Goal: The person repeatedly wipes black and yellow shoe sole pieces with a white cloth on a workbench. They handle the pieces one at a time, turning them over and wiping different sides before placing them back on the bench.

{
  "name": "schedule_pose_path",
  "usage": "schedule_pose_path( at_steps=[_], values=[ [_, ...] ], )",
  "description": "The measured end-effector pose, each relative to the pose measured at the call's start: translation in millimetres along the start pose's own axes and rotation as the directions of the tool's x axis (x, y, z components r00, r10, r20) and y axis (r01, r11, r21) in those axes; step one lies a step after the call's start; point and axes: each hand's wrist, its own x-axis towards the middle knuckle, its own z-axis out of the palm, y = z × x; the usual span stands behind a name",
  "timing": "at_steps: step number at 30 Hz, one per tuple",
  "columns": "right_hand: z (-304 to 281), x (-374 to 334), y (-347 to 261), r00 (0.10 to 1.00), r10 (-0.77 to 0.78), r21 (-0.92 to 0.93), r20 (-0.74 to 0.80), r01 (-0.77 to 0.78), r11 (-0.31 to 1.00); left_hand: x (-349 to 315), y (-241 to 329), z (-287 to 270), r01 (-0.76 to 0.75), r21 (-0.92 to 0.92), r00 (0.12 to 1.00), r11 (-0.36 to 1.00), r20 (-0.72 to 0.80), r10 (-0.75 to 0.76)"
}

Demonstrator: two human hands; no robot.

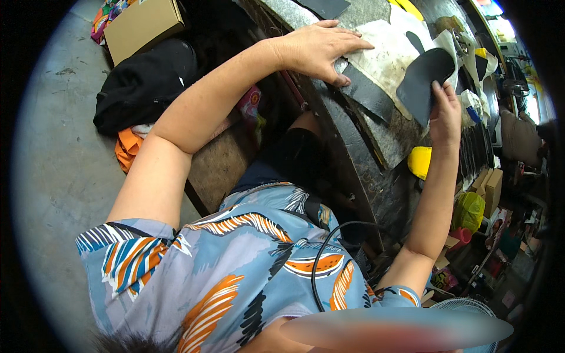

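My right hand (445, 115) pinches a flat, dark, curved piece of sheet material (416, 87) by its lower edge, thumb on top. The piece is tilted up above the bench, and its material cannot be told. My left hand (318, 52) is open, fingers stretched out and thumb apart, at the left edge of a stained whitish sheet (379, 44). A dark strip (369, 94) lies beside its thumb, partly over a grey board (395, 132). Whether the left fingertips press on the sheet or hover just over it is hard to see.
The dark workbench (341, 132) runs diagonally in front of me. Near my right forearm sits a yellow rounded thing (419, 162). A cardboard box (144, 29) and a black bag (150, 79) stand at left. A black cable (316, 265) crosses my shirt; a fan (468, 306) stands lower right.
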Motion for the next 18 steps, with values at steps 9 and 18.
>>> schedule_pose_path(
  at_steps=[9,18],
  values=[
    [60.1,-1.8,12.3,0.995,0.015,-0.041,0.097,-0.012,0.999,0.3,-0.7,-6.5,-0.05,-0.16,0.999,0.986,-0.011,0.049],
    [55.8,-2.5,18.5,0.991,0.025,-0.068,0.13,-0.016,0.998,1.2,7.8,-29.8,-0.017,-0.294,0.996,0.956,0.081,0.042]
  ],
)
